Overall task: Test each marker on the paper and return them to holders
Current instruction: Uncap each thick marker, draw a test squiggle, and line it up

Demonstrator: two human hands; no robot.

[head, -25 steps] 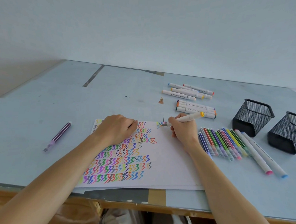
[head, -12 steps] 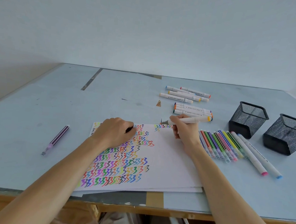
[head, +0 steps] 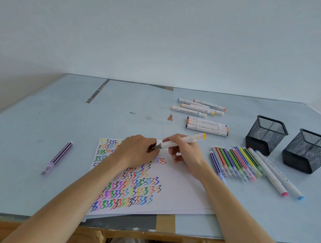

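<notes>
We bring marker tip off paper into left hand, whose curled fingers likely hold cap; right hand grips barrel. Test stroke apparently done, recapping next; holders wait right.

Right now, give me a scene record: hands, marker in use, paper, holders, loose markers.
right hand: grips a white marker with a yellow end cap, tip pointing toward the left hand
left hand: fingers curled at the marker's tip, over the paper; whether it holds a cap cannot be told
paper: rows of coloured zigzags on its left half
holders: two black mesh cups, both look empty
loose markers: white ones behind, thin coloured row at right, purple pen at left
</notes>
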